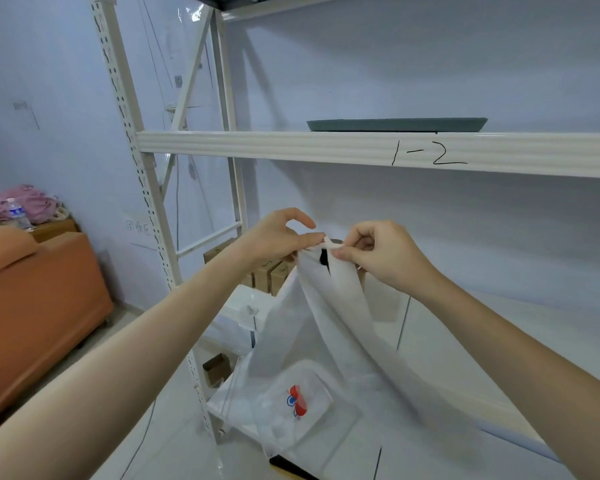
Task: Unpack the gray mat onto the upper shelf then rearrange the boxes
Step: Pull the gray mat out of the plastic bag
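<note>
The gray mat (397,124) lies flat on the upper shelf (291,147), whose front rail is marked "1-2". Below it, my left hand (281,237) and my right hand (385,252) both pinch the top handles of a white plastic bag (326,341) that hangs in front of the lower shelf. The bag bears a red and blue logo near its bottom. Several brown cardboard boxes (267,275) stand on the lower shelf behind the bag, partly hidden by my left hand and the bag.
The white metal rack post (146,188) rises at the left. An orange sofa (39,306) stands at the far left, with a water bottle (18,213) and pink cloth behind it. A small open box (217,368) sits low by the rack.
</note>
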